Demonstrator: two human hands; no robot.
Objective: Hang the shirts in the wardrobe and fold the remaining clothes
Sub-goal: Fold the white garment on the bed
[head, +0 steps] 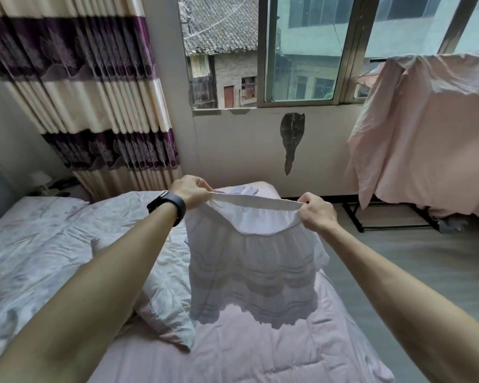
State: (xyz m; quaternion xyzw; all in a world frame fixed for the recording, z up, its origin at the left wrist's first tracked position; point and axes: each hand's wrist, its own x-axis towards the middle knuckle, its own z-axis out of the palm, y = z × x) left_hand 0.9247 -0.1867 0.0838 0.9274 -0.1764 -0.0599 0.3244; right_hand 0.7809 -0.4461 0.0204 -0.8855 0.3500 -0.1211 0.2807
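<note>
Left hand (190,189) and right hand (317,210) each pinching the waistband of a white skirt (253,261), stretched out above the bed (260,349)

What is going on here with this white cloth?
A person holds a white ruffled skirt up by its waistband, the left hand and the right hand each pinching one end. It hangs unfolded above the pink bed. A pink sheet hangs over a rack by the window.
</note>
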